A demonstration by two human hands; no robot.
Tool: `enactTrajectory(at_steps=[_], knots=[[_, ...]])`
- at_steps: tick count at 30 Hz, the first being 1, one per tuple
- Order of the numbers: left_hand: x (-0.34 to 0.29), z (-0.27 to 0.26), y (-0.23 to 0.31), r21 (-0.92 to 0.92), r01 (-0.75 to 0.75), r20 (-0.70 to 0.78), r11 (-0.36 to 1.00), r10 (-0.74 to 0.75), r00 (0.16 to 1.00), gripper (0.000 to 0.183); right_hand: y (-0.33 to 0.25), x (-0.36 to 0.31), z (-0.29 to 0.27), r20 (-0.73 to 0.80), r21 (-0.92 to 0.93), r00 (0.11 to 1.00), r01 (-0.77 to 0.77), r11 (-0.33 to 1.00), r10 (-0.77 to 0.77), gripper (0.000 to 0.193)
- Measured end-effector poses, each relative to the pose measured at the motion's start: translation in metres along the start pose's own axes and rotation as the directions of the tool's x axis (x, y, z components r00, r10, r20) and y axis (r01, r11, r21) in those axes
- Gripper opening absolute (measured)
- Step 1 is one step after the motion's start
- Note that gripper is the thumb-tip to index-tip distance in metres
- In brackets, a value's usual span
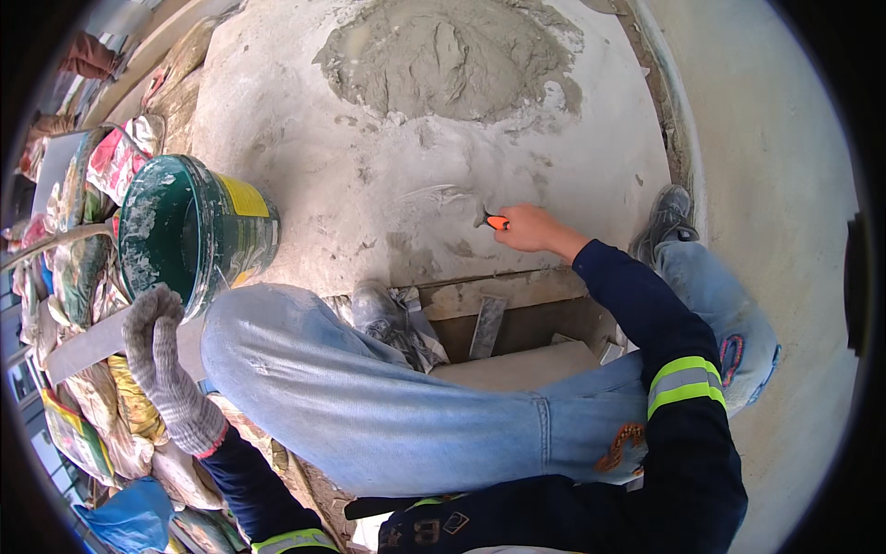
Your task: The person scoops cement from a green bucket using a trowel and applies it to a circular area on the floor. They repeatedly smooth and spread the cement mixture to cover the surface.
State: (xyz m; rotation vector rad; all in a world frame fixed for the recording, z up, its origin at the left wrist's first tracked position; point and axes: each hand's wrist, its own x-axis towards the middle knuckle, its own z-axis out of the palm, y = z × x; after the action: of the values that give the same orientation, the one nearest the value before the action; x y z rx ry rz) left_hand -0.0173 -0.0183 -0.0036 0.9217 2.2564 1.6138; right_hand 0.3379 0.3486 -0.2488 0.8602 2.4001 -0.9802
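My bare right hand [528, 228] is closed around a small orange-handled trowel [498, 222]. Its short dark tip points left, close to the mortar-smeared pale board [323, 194]; whether it touches is unclear. Beyond it, a broad heap of wet grey mortar [448, 60] lies on the board. My left hand [164, 365], in a grey knitted glove, is at the near side of a green bucket [245, 222], fingers stretched upward and seemingly holding nothing. The bucket leans with its mouth toward the left, and dried mortar spots its inside. Contact between glove and rim cannot be made out.
Several filled sacks [83, 268] crowd the left, with a grey flat strip [88, 349] behind my glove. A pale wall [775, 185] rises at the right. My bent legs in jeans [388, 388] span the foreground, beside a gap holding a small metal strip [487, 325].
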Motion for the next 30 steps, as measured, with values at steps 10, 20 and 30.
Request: enactTrajectory(at_steps=[10, 20, 30], knots=[[0.086, 0.023, -0.085, 0.748, 0.104, 0.312, 0.655, -0.485, 0.817, 0.048, -0.062, -0.025, -0.056, -0.239, -0.332, 0.969, -0.029, 0.943, -0.055, 0.027], [0.078, 0.02, -0.086, 0.858, 0.035, 0.198, 0.513, -0.393, 0.898, 0.053, -0.079, -0.009, -0.048, -0.014, -0.54, 0.999, -0.044, 0.841, 0.044, 0.025], [0.08, 0.025, -0.073, 0.847, 0.083, 0.206, 0.525, -0.467, 0.86, 0.052, -0.093, 0.02, -0.069, -0.174, -0.354, 0.976, -0.188, 0.916, 0.132, 0.028]])
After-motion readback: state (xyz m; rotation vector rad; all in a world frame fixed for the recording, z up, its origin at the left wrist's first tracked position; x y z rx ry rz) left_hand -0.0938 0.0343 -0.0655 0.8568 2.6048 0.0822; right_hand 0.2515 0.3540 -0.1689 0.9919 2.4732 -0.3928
